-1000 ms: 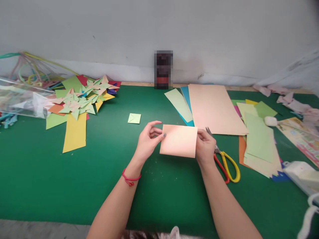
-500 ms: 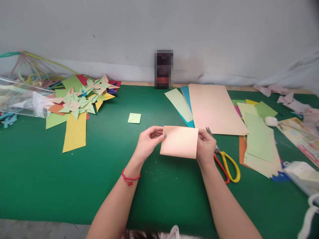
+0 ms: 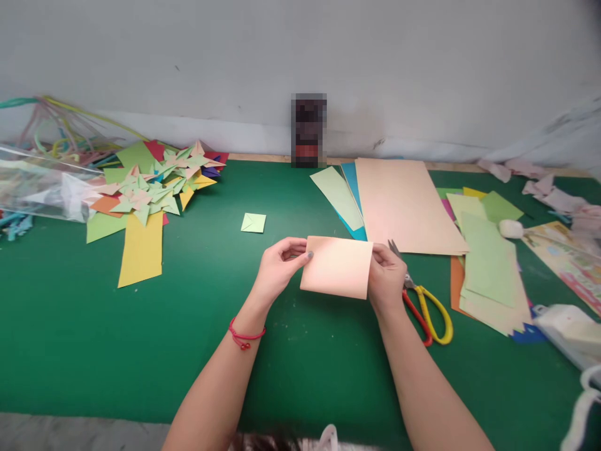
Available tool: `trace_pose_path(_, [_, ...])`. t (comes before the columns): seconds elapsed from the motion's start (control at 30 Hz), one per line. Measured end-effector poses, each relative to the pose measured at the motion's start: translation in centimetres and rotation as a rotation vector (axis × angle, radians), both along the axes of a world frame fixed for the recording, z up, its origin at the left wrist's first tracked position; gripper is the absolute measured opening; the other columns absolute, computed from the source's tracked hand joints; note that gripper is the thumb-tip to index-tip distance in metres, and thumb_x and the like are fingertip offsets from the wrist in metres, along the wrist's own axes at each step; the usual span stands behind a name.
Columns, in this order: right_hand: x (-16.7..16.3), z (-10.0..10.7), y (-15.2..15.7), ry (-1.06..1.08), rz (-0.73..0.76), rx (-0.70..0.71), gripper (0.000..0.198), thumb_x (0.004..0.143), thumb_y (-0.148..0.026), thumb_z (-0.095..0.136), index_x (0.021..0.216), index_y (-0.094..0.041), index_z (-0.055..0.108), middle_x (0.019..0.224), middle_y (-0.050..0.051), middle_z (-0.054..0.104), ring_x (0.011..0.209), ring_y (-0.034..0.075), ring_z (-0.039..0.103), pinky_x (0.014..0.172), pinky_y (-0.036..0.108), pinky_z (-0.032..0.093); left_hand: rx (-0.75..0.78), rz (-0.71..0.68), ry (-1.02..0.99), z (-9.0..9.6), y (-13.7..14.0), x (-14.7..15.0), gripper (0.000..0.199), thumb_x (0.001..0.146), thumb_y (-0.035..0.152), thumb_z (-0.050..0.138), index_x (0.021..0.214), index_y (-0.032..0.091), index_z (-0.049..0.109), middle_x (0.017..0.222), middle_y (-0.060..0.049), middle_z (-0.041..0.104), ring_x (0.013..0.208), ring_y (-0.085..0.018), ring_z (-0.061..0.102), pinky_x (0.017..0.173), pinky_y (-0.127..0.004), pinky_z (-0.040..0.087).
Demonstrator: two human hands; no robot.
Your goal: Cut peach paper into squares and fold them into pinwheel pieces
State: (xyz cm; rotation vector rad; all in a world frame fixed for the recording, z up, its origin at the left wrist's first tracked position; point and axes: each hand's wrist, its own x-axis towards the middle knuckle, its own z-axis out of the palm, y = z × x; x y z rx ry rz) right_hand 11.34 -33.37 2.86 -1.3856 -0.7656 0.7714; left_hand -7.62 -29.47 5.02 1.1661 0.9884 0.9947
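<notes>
Between my hands, a little above the green table, is a peach sheet of paper (image 3: 335,268), roughly rectangular. My left hand (image 3: 285,262) pinches its left edge, thumb on the near face and fingers behind. At the right edge my right hand (image 3: 387,275) grips the sheet; some of its fingers are hidden behind the paper. Scissors (image 3: 422,307) with one red and one yellow handle lie just right of my right hand, their blades pointing away. Beyond my left hand lies a small folded light-green paper square (image 3: 253,223).
Folded paper stars (image 3: 154,188) are heaped at the left, by a yellow sheet (image 3: 141,254) and a clear plastic bag (image 3: 47,185). Large peach sheets (image 3: 408,203) lie at the back. Green paper pieces (image 3: 488,260) and crumpled pink paper (image 3: 558,197) are at the right.
The peach sheet and my right hand have shifted very slightly to the left. Both hands keep their hold, and the things on the table look the same.
</notes>
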Motion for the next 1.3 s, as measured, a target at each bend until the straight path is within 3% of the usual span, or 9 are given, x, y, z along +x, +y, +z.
trace_pose_path(0.67, [-0.26, 0.5, -0.17, -0.014, 0.046, -0.067, 0.016, 0.067, -0.032, 0.066, 0.074, -0.018, 0.065, 0.063, 0.001, 0.068, 0.058, 0.018, 0.062, 0.051, 0.027, 0.045, 0.027, 0.077, 0.109, -0.03, -0.01, -0.04, 0.017, 0.068, 0.027, 0.067, 0.08, 0.016, 0.063, 0.078, -0.003, 0.065, 0.074, -0.014, 0.061, 0.071, -0.028, 0.05])
trace_pose_path(1.07, [-0.18, 0.67, -0.13, 0.014, 0.191, -0.068, 0.019, 0.071, -0.031, 0.063, 0.085, -0.019, 0.068, 0.063, -0.001, 0.067, 0.045, 0.012, 0.053, 0.043, 0.024, 0.04, 0.061, 0.099, 0.153, 0.07, 0.09, -0.35, 0.011, 0.069, 0.023, 0.065, 0.077, 0.016, 0.063, 0.075, -0.002, 0.065, 0.072, -0.013, 0.059, 0.069, -0.026, 0.049])
trace_pose_path(1.3, [0.32, 0.39, 0.18, -0.059, 0.241, -0.08, 0.025, 0.076, -0.037, 0.057, 0.091, -0.019, 0.067, 0.079, 0.002, 0.069, 0.062, 0.015, 0.06, 0.051, 0.024, 0.044, 0.044, 0.067, 0.138, 0.29, 0.06, -0.41, 0.013, 0.068, 0.024, 0.066, 0.078, 0.016, 0.063, 0.077, -0.002, 0.065, 0.073, -0.014, 0.06, 0.071, -0.028, 0.049])
